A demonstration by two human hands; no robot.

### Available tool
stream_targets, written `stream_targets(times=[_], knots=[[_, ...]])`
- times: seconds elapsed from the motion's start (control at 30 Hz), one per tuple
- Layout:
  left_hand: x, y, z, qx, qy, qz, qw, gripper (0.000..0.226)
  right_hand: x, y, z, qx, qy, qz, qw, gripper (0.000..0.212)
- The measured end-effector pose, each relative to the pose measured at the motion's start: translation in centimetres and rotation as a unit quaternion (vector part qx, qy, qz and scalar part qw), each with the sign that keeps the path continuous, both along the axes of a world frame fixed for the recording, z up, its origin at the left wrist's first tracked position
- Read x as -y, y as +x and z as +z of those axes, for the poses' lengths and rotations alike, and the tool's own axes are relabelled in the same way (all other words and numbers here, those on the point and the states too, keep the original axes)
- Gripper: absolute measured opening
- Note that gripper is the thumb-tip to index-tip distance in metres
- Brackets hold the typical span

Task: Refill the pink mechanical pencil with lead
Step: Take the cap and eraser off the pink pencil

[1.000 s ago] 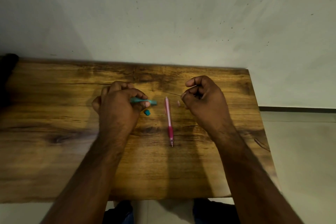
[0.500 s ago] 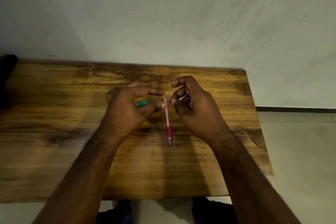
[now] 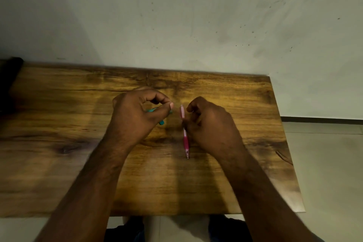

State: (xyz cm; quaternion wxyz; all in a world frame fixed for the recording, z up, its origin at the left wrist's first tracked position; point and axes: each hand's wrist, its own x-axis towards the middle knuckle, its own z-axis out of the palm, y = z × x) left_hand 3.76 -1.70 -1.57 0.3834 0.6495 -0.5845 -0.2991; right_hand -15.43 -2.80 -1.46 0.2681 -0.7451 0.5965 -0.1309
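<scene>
The pink mechanical pencil (image 3: 184, 131) is steadied on the surface (image 3: 59, 163) by the right hand (image 3: 212, 125), probably for loading; a teal lead case (image 3: 152, 110) is gripped by the left hand (image 3: 137, 112).

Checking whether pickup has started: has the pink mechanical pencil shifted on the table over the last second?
No. The pink mechanical pencil lies on the same dark grain streak of the wooden table, tip toward the person. The right hand now touches it.
</scene>
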Motion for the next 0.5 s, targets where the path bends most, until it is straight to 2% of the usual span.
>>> stream_targets(times=[0.1,0.23,0.37,0.5], knots=[[-0.1,-0.2,0.2,0.006,-0.009,0.002,1.0,0.022,-0.9,1.5,-0.3,-0.095,-0.018,0.022,0.995,0.038],[-0.1,-0.1,0.3,0.014,-0.008,0.002,1.0,0.025,-1.3,2.2,-0.7,-0.074,-0.019,-0.014,0.997,0.035],[-0.2,0.0,0.4,0.021,-0.009,0.01,1.0,0.014,-0.4,1.6,-0.3,0.077,0.065,-0.113,0.988,0.042],[-0.3,-0.3,1.0,0.032,-0.014,0.01,0.999,0.006,0.8,0.6,0.3,0.284,0.119,-0.212,0.927,0.035]])
